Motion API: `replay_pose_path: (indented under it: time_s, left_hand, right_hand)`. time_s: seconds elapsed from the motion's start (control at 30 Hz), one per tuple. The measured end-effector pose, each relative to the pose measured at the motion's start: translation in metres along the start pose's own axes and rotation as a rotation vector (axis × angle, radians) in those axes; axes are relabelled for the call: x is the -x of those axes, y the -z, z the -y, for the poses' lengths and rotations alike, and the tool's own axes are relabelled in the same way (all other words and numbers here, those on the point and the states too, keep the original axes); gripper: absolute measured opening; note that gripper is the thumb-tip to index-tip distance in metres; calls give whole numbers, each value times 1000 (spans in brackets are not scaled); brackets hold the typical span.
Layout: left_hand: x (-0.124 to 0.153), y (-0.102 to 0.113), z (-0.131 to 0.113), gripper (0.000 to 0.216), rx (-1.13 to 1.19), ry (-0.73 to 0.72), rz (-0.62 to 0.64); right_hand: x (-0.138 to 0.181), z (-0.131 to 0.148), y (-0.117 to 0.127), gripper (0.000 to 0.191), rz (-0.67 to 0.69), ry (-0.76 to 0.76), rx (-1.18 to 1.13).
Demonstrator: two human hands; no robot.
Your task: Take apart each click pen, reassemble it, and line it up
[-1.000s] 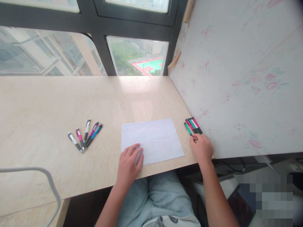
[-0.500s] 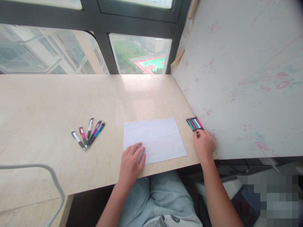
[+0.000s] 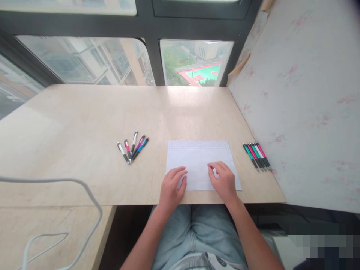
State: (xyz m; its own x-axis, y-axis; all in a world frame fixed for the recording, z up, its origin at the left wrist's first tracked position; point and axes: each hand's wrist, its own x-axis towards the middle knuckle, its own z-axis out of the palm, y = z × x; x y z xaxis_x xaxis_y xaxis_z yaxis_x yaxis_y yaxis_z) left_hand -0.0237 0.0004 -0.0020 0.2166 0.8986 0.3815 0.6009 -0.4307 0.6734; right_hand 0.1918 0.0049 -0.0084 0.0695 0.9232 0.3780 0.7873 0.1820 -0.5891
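So, everything here is placed off the sheet of paper (image 3: 197,159), which lies flat near the front of the tabletop (image 3: 84,120). Far as I can judge how far along things are: the row of pens (image 3: 257,156) to the right of the sheet looks sorted — laid side by side, nearly parallel, tops roughly level. Over on the left of the sheet there's a fan of five pens (image 3: 138,145) not lined up like that, lower ends bunched together and tops splayed. The handwriting (image 3: 198,144) only fills a few lines along the sheet's top; everything below that which I can see is bare.

Looks-wise, the row mixes green, pink and white barrels with dark lower halves. The fan has two white, one pink, one purple and one blue.

Left hand (image 3: 173,187) is on the sheet's left side, thumb apart from the fingers, no pen showing. Right hand (image 3: 224,182) is over the right half, fingers curled towards the thumb — can't tell whether the tips meet, no pen visible there either.
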Motion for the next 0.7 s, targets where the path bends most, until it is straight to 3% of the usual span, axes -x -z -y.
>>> replay_pose_path:
  time_s: [0.2,0.43,0.57,0.7]
  left_hand:
    - [-1,17,16,19,44,167,-142]
    - [-22,73,65,25,-501,235,-244]
    - [-36,99,77,30,-742,280,-133]
    - [-44,103,84,33,-813,324,-32]
  right_hand:
    - [1,-5,-6,19,-178,-48,17]
    - [4,-3,-2,16,-252,-41,-30]
    - [3,-4,-3,14,-264,-6,-49]
    - [3,-6,-3,14,-260,-3,-67]
